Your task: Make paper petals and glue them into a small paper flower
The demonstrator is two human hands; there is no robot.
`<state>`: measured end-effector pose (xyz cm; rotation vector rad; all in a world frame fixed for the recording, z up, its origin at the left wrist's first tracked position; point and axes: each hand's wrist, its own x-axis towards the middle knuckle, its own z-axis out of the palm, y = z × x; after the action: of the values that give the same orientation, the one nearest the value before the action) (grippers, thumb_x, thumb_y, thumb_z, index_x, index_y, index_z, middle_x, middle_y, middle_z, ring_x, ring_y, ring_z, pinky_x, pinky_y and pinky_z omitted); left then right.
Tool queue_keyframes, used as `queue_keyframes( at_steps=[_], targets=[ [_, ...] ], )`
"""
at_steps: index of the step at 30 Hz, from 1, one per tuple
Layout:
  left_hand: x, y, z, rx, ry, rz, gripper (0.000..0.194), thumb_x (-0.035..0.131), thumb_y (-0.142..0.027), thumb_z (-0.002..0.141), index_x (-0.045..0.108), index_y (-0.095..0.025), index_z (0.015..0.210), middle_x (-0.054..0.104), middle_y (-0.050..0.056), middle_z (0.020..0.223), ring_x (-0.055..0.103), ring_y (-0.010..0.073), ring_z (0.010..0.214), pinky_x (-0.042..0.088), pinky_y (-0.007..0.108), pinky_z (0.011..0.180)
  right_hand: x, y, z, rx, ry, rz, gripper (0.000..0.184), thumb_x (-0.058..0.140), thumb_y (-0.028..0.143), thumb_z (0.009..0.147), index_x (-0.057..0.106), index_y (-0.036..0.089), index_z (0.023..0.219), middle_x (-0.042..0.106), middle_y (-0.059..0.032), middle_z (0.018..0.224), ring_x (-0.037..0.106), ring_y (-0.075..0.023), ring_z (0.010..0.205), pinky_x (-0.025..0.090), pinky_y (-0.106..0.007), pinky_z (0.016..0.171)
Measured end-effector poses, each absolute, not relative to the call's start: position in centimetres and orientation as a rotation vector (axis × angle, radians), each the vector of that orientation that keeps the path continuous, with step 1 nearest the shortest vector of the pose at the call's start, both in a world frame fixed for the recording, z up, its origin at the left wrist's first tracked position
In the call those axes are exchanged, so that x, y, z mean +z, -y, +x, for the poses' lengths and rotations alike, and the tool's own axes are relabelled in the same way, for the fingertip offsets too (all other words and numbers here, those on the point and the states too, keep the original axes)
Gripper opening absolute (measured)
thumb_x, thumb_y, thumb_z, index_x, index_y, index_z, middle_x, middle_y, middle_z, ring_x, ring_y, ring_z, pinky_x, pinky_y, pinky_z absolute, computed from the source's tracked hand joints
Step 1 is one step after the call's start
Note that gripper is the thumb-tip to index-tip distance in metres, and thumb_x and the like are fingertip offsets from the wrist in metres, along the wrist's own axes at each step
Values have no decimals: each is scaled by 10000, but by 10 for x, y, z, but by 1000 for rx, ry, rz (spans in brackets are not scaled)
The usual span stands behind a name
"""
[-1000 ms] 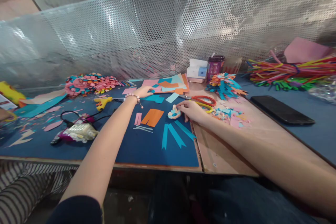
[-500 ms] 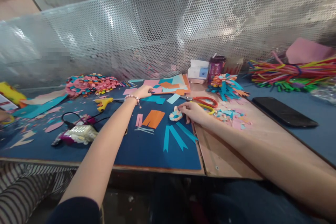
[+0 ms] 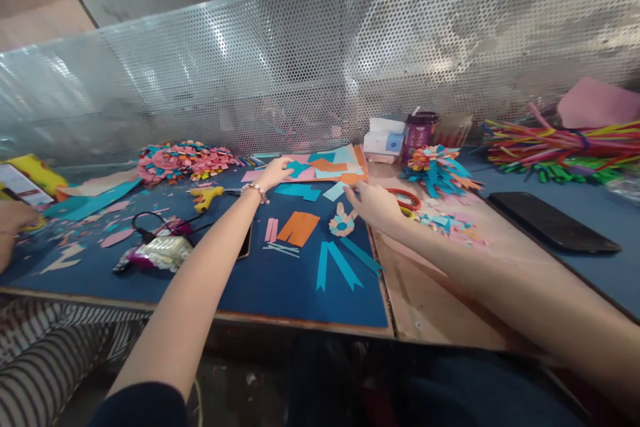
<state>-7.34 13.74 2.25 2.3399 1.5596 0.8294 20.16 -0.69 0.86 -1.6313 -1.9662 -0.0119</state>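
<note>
My left hand, with a beaded bracelet at its wrist, reaches to the stack of coloured paper at the back. Its fingertips are closed at the edge of a blue paper piece. My right hand hovers just above and beside a small peach and blue paper flower, fingers loosely bent and apart. Behind it, red-handled scissors are partly hidden by the hand. In front lie blue notched strips, a slit orange paper piece, pink strips and thin pale strips.
A yellow glue gun and a power strip with cables lie left. Finished paper flower bunches stand at back left and right. A phone lies right. Another person's hand is at far left.
My right hand has let go of the paper flower and moved slightly up and away from it. The flower now rests face-up on the table. My left fingers have reached the blue paper.
</note>
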Motion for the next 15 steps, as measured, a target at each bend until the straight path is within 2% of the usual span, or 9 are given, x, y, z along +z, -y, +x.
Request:
queue_keyframes(
  at_steps=[2,5,9,12,15],
  targets=[
    [22,-124,-61,899,-1360,2146,390,526,-211,839,513,-106,1215,657,99,1097,651,180,956,520,298,854,13,-9,195,-115,1985,-1543,338,422,410,935,643,163,1000,667,-144,959,642,-246,832,450,-299,679],
    [19,-100,-42,904,-1042,1975,333,518,-214,864,485,-137,1186,628,110,1164,641,176,1007,525,320,881,13,-37,181,-13,2060,-1248,293,522,292,900,607,142,1136,607,-154,1141,601,-235,993,464,-309,809],
    [10,-70,-29,960,-891,1839,391,562,-217,848,430,-148,1209,614,130,1173,643,187,1008,527,361,893,5,-56,164,280,2030,-1072,418,612,213,833,557,131,1240,631,-128,1120,620,-185,910,472,-307,839],
    [0,-58,-28,943,-877,1860,412,557,-229,853,423,-172,1238,593,119,1213,609,186,1078,517,349,907,-2,-51,160,346,2017,-1015,293,568,172,849,630,153,1135,682,-82,1022,625,-170,894,471,-294,839],
    [-6,-54,-28,852,-931,1912,407,576,-219,831,475,-174,1223,605,107,1181,610,180,1053,519,329,882,-9,-42,164,392,1970,-1024,188,551,172,853,681,156,989,703,-61,936,636,-157,843,481,-279,815]
  ],
)
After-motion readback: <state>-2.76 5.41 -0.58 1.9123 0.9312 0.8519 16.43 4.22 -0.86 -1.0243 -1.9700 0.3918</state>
